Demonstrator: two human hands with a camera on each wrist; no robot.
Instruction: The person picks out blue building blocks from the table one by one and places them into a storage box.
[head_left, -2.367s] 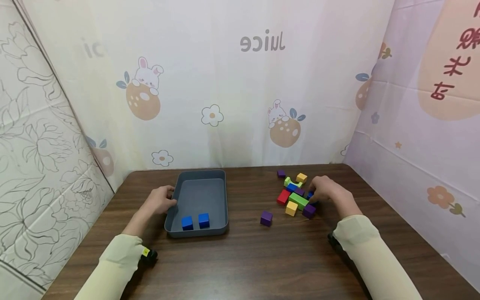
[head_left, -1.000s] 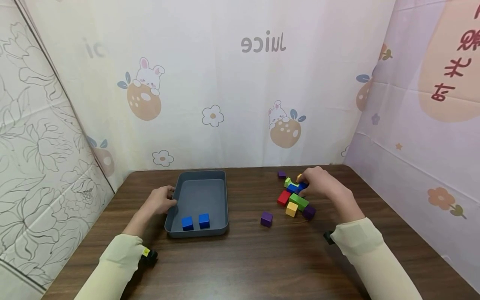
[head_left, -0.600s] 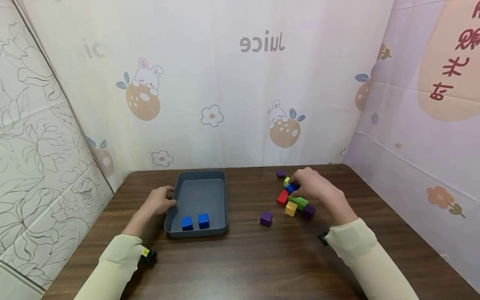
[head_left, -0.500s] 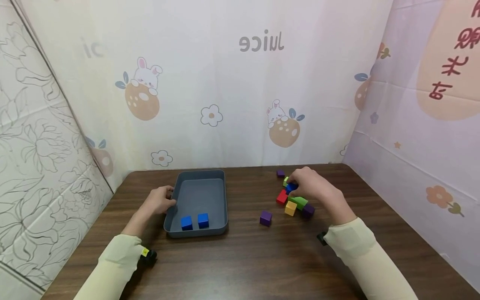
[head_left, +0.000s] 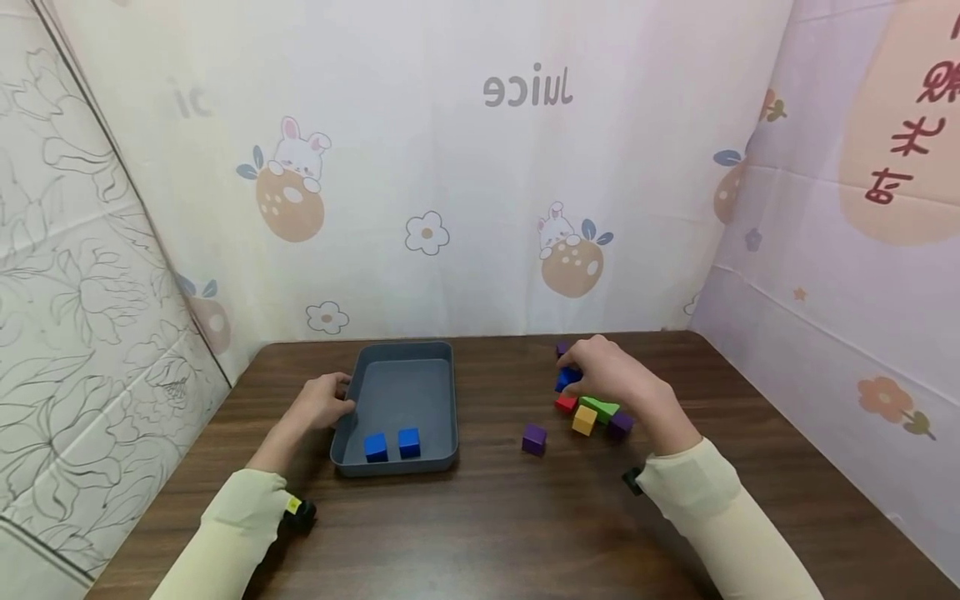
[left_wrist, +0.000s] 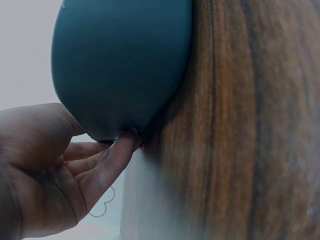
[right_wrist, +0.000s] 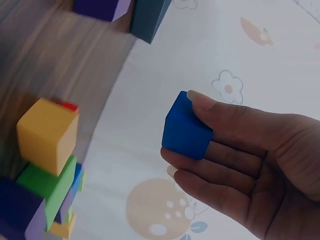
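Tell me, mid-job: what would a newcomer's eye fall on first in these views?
Probably the bright blue cube, pinched in the right-hand grip in the right wrist view. Next, the grey tray, left of centre in the head view, with two blue cubes at its near end and the left-hand grip touching its left side. A lone purple cube also stands out, to the tray's right.
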